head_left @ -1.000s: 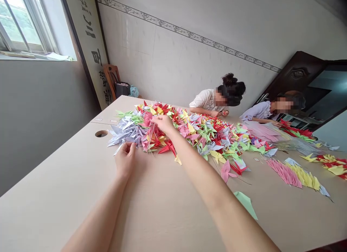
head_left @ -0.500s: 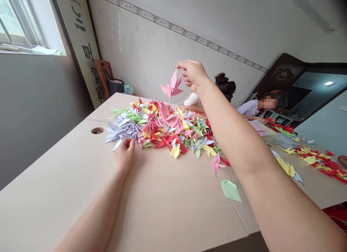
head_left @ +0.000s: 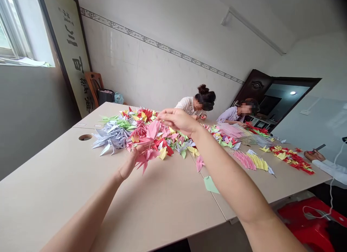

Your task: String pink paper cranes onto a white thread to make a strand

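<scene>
My left hand (head_left: pixel 129 162) is closed around the lower part of a string of pink paper cranes, lifted just above the table; part of its fingers is hidden behind the folded paper. One pink paper crane (head_left: pixel 146 158) hangs by my left fingers. Just above, a larger pink paper crane (head_left: pixel 153 130) touches or nearly touches the fingertips of my right hand (head_left: pixel 177 121), which are pinched together at its top; the thumb is hidden. Behind both hands spreads a heap of paper cranes in red, yellow, green and pink, with pale lilac ones (head_left: pixel 112 134) at its left.
A pale green paper piece (head_left: pixel 210 184) and a single pink crane (head_left: pixel 200 164) lie near the seam of the table (head_left: pixel 151 208). Rows of pink and yellow cranes (head_left: pixel 257 161) lie farther right. Two people sit across; another person's hands (head_left: pixel 316 155) show at right. A red stool (head_left: pixel 306 223) stands below.
My right hand has come down from high above the heap, bringing the pink crane lower. My left hand has risen slightly and taken hold of pink cranes. The view has turned right.
</scene>
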Motion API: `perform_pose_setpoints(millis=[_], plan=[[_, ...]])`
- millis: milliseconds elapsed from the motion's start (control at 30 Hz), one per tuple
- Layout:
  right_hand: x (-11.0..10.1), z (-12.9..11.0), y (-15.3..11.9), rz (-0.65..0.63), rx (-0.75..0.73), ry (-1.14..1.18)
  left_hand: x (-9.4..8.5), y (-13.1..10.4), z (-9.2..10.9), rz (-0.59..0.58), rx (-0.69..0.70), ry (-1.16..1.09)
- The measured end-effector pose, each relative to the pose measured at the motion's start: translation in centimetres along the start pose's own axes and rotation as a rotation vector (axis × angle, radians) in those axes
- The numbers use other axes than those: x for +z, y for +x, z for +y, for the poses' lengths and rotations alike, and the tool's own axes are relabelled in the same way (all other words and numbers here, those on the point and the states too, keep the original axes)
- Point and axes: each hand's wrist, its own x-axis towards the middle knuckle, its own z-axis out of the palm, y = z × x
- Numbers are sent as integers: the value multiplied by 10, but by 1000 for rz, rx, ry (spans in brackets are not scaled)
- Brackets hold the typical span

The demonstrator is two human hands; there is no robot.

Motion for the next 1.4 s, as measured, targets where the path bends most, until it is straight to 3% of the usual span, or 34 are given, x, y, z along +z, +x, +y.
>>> perform_pose_setpoints(millis=[200, 333, 500, 667, 767, 1000, 1100, 1200, 1233, 1300, 1400], plan=[[13, 65, -14, 22, 86, 183, 14, -5, 14, -117, -173, 36], [17, 96, -19, 95, 69, 281, 24, -3, 8, -42, -182, -33], [26, 135, -25, 283, 33, 422, 19, -2, 1, -12, -186, -39], [33, 167, -34, 198, 145, 362, 17, -2, -6, -76, -167, 83], [30, 181, -38, 200, 76, 347, 19, -2, -12, -123, -228, 101], [9, 190, -46, 463, 14, 395, 12, 2, -3, -175, -408, 162], [6, 183, -49, 504, -2, 419, 2, 0, 13, -347, -545, 177], [10, 175, -52, 468, -3, 444, -6, -3, 30, -578, -658, 169], [13, 172, -53, 445, -6, 442, -7, -3, 34, -605, -667, 157], [20, 168, -54, 398, -19, 417, -6, -3, 36, -525, -602, 127], [31, 167, -54, 347, -38, 333, 4, -1, 28, -212, -394, 122]])
